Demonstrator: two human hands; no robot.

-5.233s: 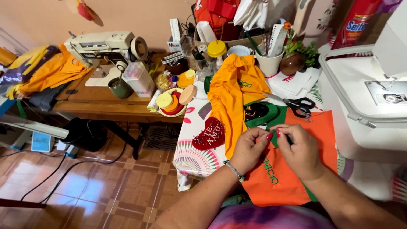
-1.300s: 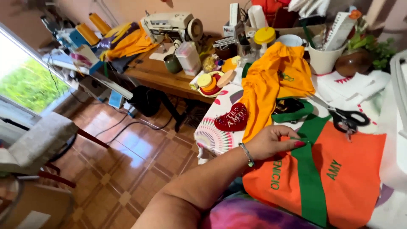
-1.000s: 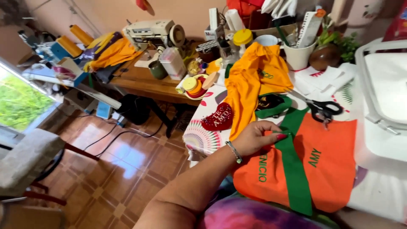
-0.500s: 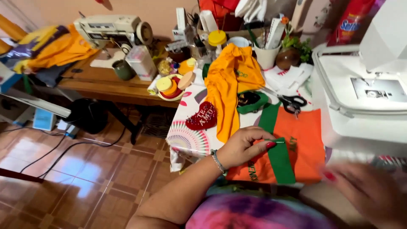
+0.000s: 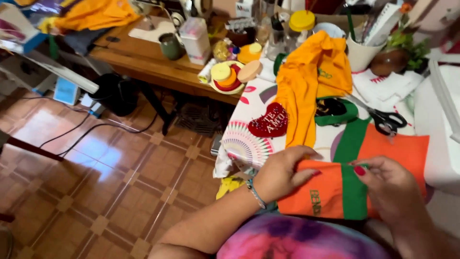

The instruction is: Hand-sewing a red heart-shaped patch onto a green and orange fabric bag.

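Note:
An orange fabric piece with a green stripe (image 5: 407, 148) lies on the table before me, its near edge folded over. My left hand (image 5: 282, 173) presses down on the orange part at the fold's left end. My right hand (image 5: 390, 189) pinches the fold at the green stripe, red nails showing. A bracelet circles my left wrist.
A yellow-orange garment (image 5: 306, 86) drapes over the table beyond, next to a red heart-shaped patch (image 5: 268, 123) and black scissors (image 5: 385, 118). A white sewing machine (image 5: 443, 129) stands at right. A wooden desk (image 5: 158, 62) with cups and thread spools is at left; tiled floor (image 5: 96, 177) with cables below.
My head swung left toward the window and back. My right hand, away for a moment, has come back onto the green stripe. My left hand stayed on the orange fabric.

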